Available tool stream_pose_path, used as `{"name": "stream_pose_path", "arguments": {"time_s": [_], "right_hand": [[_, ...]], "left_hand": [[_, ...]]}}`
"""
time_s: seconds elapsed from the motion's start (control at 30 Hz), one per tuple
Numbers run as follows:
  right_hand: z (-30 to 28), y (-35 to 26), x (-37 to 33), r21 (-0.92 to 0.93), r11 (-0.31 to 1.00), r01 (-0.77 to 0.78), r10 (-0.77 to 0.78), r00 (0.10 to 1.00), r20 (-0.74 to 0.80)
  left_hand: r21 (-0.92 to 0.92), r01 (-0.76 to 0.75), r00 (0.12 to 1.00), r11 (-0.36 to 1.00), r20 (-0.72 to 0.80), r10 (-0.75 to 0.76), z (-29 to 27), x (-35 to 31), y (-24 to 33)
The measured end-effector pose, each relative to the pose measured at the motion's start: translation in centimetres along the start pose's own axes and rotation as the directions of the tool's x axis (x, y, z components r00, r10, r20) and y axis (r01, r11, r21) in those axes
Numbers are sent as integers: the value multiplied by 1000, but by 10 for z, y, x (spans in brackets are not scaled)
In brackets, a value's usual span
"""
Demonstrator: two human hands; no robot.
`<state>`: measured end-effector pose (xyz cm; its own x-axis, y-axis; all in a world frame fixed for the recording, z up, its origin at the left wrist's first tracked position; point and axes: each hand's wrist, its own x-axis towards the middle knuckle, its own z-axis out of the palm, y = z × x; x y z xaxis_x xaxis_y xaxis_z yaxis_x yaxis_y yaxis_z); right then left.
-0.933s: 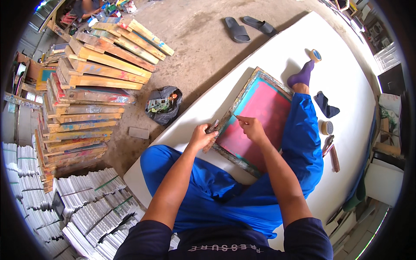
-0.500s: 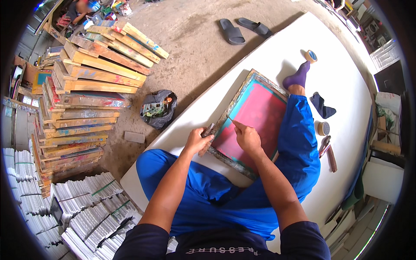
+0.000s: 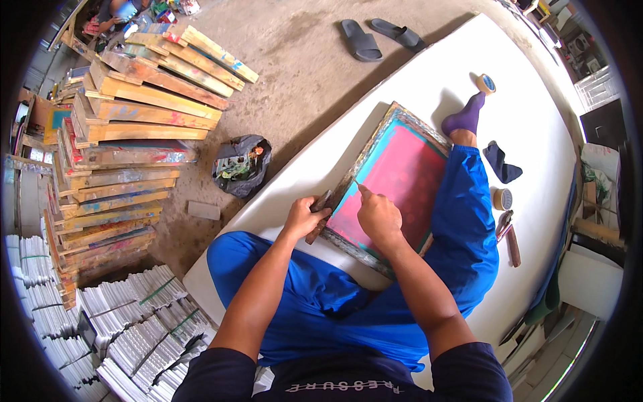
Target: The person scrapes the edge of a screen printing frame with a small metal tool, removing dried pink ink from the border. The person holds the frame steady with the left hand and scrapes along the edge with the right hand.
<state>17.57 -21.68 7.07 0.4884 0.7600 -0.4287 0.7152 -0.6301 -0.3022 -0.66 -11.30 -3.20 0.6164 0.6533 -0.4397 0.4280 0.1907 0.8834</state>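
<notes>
- The left hand (image 3: 303, 216) is closed around a dark, narrow tool (image 3: 319, 216) that is pressed against the near-left edge of a wooden printing frame (image 3: 395, 184).
- The right hand (image 3: 378, 218) is mostly curled and holds nothing; its forefinger is stretched out and laid on the pink mesh (image 3: 398, 184) just inside the same edge.
- The frame is laid flat on a white board (image 3: 536, 127), between the blue-trousered legs (image 3: 469, 221).
- The work is judged to be in mid-course: only this edge is being treated, and how much of the rim is finished cannot be told.
- A tape roll (image 3: 487, 83), a dark cloth (image 3: 502, 164), a small tin (image 3: 502, 198) and pliers (image 3: 504, 224) are scattered on the board.
- The board is set on a concrete floor (image 3: 301, 74); sandals (image 3: 378, 37), a black bag (image 3: 241, 165) and stacked frames (image 3: 127, 147) are seen beyond.
</notes>
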Motion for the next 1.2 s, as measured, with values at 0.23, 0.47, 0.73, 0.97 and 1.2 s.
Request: {"name": "stream_pose_path", "arguments": {"time_s": [0.23,0.47,0.73,0.97,1.2], "right_hand": [[17,-19,-7,-117,990,-80,82,997,14],[48,31,8,429,901,64,8,986,-164],[29,23,4,355,935,23,7,996,-84],[61,57,27,709,705,10,4,1000,-18],[56,53,24,671,741,4,2,1000,-9]], "left_hand": [[66,-8,1000,998,5,8,1,3,-6],[64,-113,992,992,-53,116,3,11,-31],[38,-104,991,994,-82,107,2,11,-29],[76,-33,999,997,3,33,0,12,-21],[78,-81,995,994,-59,86,1,15,-40]]}}
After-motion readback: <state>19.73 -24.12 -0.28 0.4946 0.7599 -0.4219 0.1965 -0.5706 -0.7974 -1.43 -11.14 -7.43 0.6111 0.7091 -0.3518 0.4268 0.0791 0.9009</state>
